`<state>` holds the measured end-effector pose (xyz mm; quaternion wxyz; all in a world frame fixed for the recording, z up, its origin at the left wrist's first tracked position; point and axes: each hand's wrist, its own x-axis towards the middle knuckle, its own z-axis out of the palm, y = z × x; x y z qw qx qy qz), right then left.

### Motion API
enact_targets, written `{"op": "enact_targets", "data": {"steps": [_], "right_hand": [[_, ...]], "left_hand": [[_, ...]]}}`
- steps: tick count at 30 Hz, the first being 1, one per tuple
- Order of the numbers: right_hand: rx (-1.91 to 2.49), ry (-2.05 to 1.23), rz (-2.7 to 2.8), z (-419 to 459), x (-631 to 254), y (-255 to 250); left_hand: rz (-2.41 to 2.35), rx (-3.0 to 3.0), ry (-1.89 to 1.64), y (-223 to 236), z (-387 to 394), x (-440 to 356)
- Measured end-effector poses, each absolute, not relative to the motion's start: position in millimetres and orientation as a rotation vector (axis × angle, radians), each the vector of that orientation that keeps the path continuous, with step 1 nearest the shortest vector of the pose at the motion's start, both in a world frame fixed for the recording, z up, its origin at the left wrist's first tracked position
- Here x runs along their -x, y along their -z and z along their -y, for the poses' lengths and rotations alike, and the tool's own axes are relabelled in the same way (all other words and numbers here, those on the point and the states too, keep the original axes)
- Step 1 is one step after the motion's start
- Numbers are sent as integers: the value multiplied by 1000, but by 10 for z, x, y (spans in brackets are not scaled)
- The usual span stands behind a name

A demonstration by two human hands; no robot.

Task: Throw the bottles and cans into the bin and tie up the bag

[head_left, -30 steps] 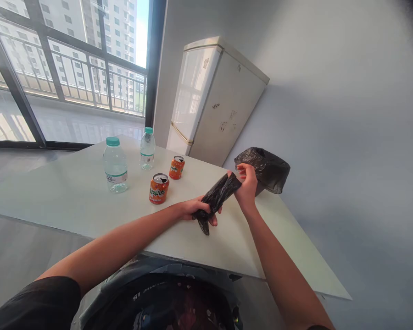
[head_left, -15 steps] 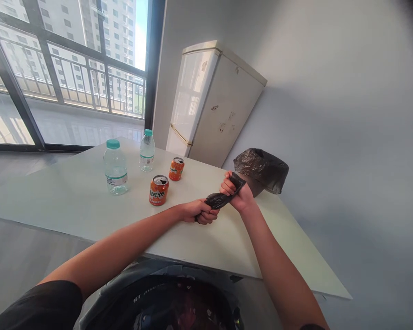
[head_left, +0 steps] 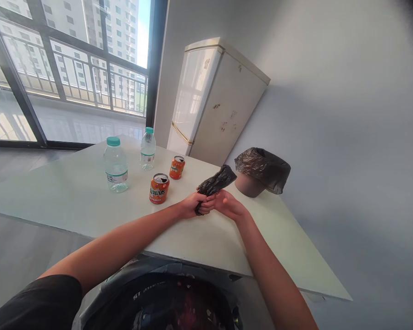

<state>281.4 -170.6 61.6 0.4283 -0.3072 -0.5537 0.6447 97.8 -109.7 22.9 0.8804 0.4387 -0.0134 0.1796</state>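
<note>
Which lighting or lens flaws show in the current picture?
Head view: daylight nearly bleaches the sky beyond the black-framed glass window; head view: the tall white refrigerator leans, probably wide-angle distortion or camera tilt; head view: black vignetting cuts the upper right corner; head view: the crumpled black plastic bag loses fold detail in its darkest parts.

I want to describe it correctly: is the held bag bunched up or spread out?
Bunched up: the bag is a narrow, creased bundle, with the left hand closed around its lower part.
</note>
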Motion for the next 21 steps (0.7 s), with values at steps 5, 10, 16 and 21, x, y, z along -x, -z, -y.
{"op": "enact_targets", "data": {"steps": [5,10,16,21], "right_hand": [[655,-1456,1060,1588,-2493,-800],[690,-1448,937,1505,-2576,-885],[863,-1286,911,1454,-2655,-791],[933,-1323,1146,1524,-2570,-736]], "left_hand": [[-51,-1009,-78,-192,1117,-993],[-71,-1075,-7,-172,1128,-1010],[-124,-1130,-264,-190,1116,-1014],[-137,-1189,-353,-226,1116,-995]]}}
